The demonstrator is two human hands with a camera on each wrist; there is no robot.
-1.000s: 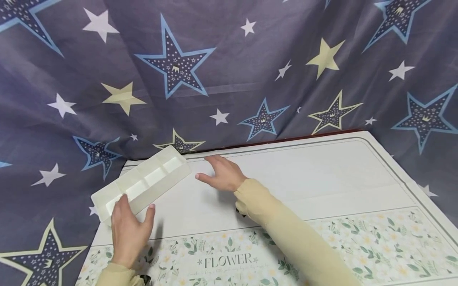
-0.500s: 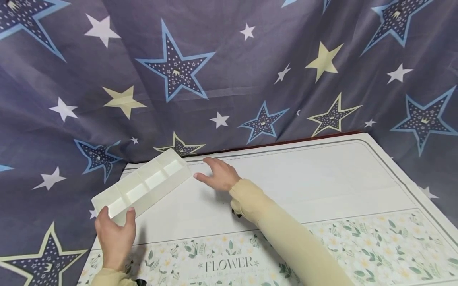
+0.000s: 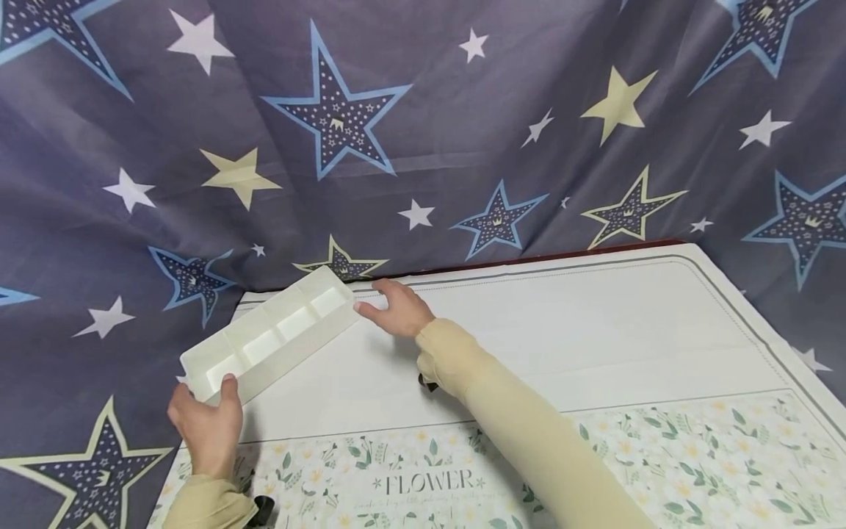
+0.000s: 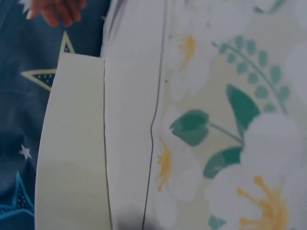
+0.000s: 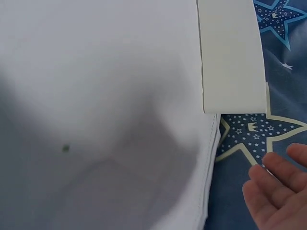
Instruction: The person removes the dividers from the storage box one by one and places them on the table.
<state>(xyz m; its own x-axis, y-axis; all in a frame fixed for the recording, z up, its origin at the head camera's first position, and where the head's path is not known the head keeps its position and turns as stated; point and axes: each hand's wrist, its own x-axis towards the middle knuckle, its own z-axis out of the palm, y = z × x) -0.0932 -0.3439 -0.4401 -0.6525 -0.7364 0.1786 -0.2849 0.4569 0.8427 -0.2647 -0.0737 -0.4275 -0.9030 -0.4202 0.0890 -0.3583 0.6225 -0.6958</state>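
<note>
A white open-topped box (image 3: 284, 342) with several compartments in a row lies slantwise at the back left of the table. At its near-left end is my left hand (image 3: 210, 430), thumb and fingers spread around the corner, the thumb right at the front wall. My right hand (image 3: 399, 308) is by the far-right end, thumb tip close to the box's corner. The right wrist view shows the right hand (image 5: 280, 191) with extended fingers, just past the end of the box (image 5: 232, 62). Along the box's side wall (image 4: 74, 139), the left wrist view shows the right hand (image 4: 57, 9) beyond its far end.
The table is covered by a white cloth (image 3: 562, 330) with a flower-printed band (image 3: 714, 455) reading FLOWER along the front. A dark curtain with stars (image 3: 410, 125) hangs right behind the table and down its left side.
My left hand has moved left, from over the box's near compartment to around its left end. My right hand has moved slightly left, closer to the box's right end.
</note>
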